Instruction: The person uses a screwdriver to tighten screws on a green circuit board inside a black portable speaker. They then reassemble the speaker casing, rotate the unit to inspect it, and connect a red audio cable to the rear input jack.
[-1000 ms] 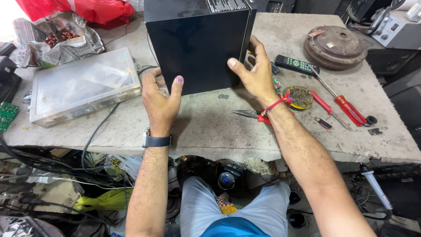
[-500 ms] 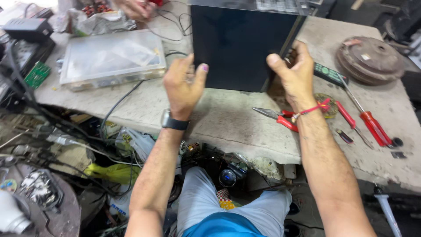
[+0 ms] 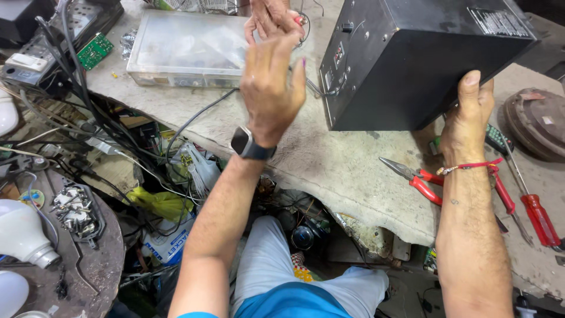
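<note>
A black speaker-like box (image 3: pixel 412 65) stands on the worn workbench (image 3: pixel 329 165), its small control panel facing left. My right hand (image 3: pixel 471 112) grips the box's lower right corner, thumb up on its near side. My left hand (image 3: pixel 272 88), with a dark watch on the wrist, is off the box and raised to its left. Its fingers reach up to another person's hand (image 3: pixel 271 17) at the top edge, which holds something small and red. My left palm is hidden.
A clear plastic case (image 3: pixel 188 47) lies at the back left, beside a green circuit board (image 3: pixel 94 50). Red-handled pliers (image 3: pixel 418 179) and a red screwdriver (image 3: pixel 538 215) lie right of my arm. A round metal disc (image 3: pixel 538 121) sits far right. Tangled cables (image 3: pixel 106 129) and white bulbs (image 3: pixel 23 232) fill the left.
My left hand has let go of the box and risen toward another person's hand. The box has turned so its panel faces left. My view has shifted left.
</note>
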